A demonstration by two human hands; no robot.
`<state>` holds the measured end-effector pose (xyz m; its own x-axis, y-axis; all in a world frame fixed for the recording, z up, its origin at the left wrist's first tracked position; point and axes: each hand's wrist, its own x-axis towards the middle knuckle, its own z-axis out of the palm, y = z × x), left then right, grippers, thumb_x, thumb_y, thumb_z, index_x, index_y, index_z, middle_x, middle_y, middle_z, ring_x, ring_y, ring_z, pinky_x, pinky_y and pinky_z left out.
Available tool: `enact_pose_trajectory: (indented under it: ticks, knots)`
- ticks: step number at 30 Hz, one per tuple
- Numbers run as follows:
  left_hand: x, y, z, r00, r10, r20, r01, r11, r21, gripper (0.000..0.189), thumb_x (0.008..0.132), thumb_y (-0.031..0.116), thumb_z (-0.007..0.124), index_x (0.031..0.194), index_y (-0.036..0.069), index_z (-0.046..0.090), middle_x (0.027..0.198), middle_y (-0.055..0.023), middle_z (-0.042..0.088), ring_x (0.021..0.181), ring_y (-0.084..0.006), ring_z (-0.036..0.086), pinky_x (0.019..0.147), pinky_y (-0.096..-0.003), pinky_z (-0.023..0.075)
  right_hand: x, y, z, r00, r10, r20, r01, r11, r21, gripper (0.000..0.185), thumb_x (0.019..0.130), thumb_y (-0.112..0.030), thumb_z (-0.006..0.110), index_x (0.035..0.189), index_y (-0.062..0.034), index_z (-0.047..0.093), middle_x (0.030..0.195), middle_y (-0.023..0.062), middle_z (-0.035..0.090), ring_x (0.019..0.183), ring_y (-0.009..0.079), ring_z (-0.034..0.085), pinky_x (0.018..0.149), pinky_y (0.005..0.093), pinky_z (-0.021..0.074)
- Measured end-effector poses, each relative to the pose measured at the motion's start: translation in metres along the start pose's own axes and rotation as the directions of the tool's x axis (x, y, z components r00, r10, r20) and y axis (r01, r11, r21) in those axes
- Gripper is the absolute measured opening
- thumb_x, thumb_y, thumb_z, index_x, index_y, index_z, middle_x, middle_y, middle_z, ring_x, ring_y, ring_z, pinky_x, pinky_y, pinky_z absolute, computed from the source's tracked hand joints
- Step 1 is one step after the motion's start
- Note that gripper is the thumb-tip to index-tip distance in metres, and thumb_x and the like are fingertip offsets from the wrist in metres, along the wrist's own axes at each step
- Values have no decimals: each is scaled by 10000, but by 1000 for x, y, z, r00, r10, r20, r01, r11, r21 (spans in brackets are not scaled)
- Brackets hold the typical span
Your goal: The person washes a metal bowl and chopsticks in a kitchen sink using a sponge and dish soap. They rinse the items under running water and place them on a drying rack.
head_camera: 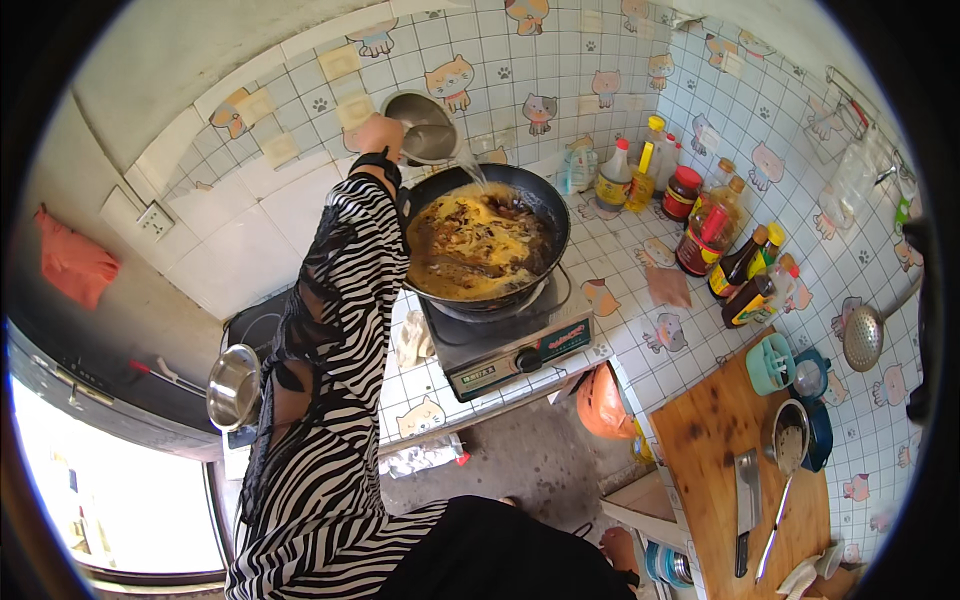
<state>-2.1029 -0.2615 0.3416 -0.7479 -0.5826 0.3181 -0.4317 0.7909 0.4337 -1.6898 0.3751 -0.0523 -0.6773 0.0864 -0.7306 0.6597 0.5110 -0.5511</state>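
My left hand (pixel 381 136) grips the rim of a metal bowl (pixel 427 129), tilted over the wok's back left edge. A clear stream of liquid (pixel 474 166) runs from it into the black wok (pixel 556 214). The wok holds brownish liquid with yellow, egg-like food (pixel 480 236) and darker pieces. It sits on a portable gas stove (pixel 517 367) with a black knob. My right hand is not in view; a bare patch of skin, possibly a foot, shows beside the black clothing at the bottom.
Sauce and oil bottles (pixel 705 236) line the tiled wall at right. A wooden board (pixel 697 442) bears a cleaver (pixel 748 487) and a ladle (pixel 789 442) resting in a metal container. Another metal bowl (pixel 234 386) stands left of my arm. A perforated skimmer (pixel 864 337) hangs at right.
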Motion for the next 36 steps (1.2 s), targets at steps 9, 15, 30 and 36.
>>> enact_pose_trajectory:
  ticks: [9,15,30,36]
  knots:
    - [-15,-75,-52,985,-171,-27,170,985,-35,273,784,109,460,994,-21,577,944,-217,620,819,-311,629,715,-384,503,36,-5,11,992,-114,61,120,987,-108,202,748,-103,501,888,26,570,652,155,608,523,231,636,462,322,481]
    - [-25,-124,-58,847,-308,433,346,938,-11,250,801,107,456,965,-50,559,824,-199,649,636,-279,657,572,-382,526,87,8,31,831,-500,243,554,707,-440,212,761,-93,538,931,34,556,661,140,609,508,238,627,427,310,485]
    - [-98,-124,-101,939,41,341,161,824,-544,237,694,-37,535,930,-58,516,725,-206,588,561,-322,634,471,-389,539,-36,-16,78,974,-194,-115,183,978,-100,261,757,-129,514,960,29,562,738,174,622,532,238,634,482,327,493]
    - [-101,-90,-88,927,111,359,73,884,-461,301,670,-29,540,968,-42,499,721,-207,587,510,-327,619,429,-386,518,-19,-28,78,985,-169,-28,164,977,-137,243,756,-133,515,932,25,570,701,158,616,522,231,633,470,314,484]
